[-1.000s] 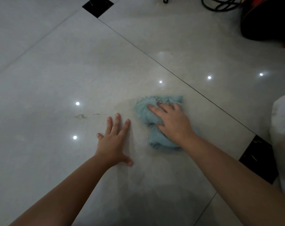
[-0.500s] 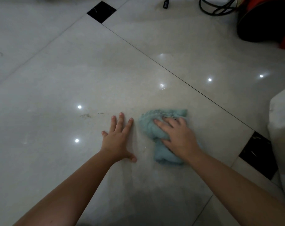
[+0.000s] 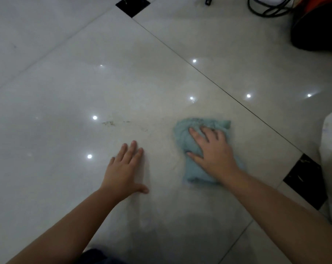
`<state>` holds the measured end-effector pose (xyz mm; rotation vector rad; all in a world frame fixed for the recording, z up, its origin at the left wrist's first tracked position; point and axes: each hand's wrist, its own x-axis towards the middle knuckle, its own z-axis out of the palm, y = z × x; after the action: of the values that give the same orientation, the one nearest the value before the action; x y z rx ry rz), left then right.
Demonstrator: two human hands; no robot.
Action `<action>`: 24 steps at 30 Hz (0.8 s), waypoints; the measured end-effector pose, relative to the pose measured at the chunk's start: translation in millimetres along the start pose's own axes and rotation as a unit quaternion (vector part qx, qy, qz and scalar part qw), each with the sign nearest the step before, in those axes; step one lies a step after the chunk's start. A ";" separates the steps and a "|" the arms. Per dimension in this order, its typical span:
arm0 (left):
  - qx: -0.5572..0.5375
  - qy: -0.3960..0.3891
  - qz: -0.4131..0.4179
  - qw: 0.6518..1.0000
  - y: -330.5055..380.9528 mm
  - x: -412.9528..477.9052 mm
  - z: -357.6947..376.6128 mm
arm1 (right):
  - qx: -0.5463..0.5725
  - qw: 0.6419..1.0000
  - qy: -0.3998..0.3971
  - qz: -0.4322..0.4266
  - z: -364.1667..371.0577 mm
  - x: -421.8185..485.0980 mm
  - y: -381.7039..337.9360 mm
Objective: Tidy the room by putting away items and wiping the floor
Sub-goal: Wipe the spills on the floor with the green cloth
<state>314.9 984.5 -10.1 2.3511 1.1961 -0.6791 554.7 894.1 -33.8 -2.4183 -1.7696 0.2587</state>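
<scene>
**Head view: cloth pressed to floor under right hand**

Crumpled teal cloth (image 3: 194,173) lying on pale glossy floor (image 3: 75,82), pinned there by right hand (image 3: 212,153). Palm on top, fingers straight and slightly spread toward the far edge, thumb out to the side; pressing, not pinching. Cloth edges showing beyond the fingertips and below the wrist.

Left of the grip and clear of the cloth, left hand (image 3: 123,168) flat on the tile, fingers straight and close together, thumb stuck out toward the cloth. Farther left and beyond, brownish specks (image 3: 109,122).

Just beyond the grip, a dark grout line (image 3: 228,96) running diagonally. Right of the grip, a black inset (image 3: 304,180). Far beyond and right, a black cable (image 3: 266,10).
</scene>
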 end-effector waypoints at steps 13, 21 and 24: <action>-0.038 -0.011 -0.009 0.999 -1.5 2.2 1.2 | 0.034 0.985 -0.046 -0.163 9.5 30.1 -31.4; -0.059 -0.007 -0.010 0.998 -3.5 4.4 2.6 | 0.003 0.997 0.037 0.067 -9.8 83.2 19.3; -0.063 -0.002 -0.010 0.998 -4.6 4.0 3.5 | 0.021 0.994 0.010 -0.104 11.8 69.6 -52.8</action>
<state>312.3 987.5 -15.9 2.2349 1.2252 -0.5966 523.6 976.5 -38.4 -2.1777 -1.9676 0.2432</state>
